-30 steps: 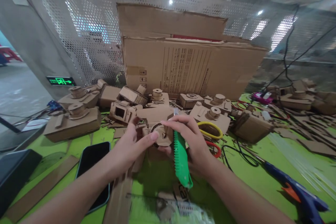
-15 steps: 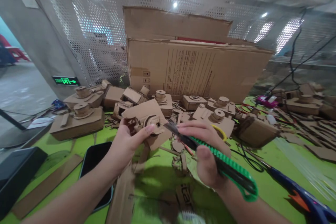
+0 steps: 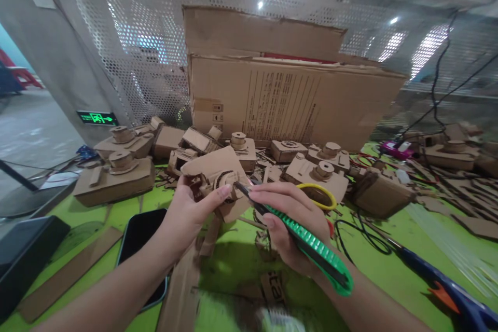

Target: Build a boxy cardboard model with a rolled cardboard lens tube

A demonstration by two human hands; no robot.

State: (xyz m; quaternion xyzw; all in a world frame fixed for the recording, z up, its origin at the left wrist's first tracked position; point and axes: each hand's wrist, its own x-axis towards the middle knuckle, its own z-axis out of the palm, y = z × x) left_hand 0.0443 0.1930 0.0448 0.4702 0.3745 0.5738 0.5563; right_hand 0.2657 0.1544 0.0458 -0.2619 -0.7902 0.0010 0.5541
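My left hand (image 3: 196, 207) is closed on a cardboard piece (image 3: 213, 163), a flat panel with a round ring-like part. The thumb presses beside the ring. My right hand (image 3: 295, 218) grips a green and black utility knife (image 3: 311, 244), its handle slanting down to the right. The knife's tip meets the round part near my left thumb; the exact contact of the blade is hard to make out. Below both hands lie small cardboard scraps (image 3: 264, 241).
Cardboard models (image 3: 112, 181) line the back of the green table (image 3: 225, 280) before a large box (image 3: 288, 98). A phone (image 3: 142, 233) and a dark case (image 3: 31, 264) lie left; yellow-handled scissors (image 3: 319, 196), cables and a blue glue gun (image 3: 436, 275) lie right.
My right hand and the knife have moved left, bringing the tip onto the round cardboard part. More of the yellow handle now shows. My left hand has hardly moved.
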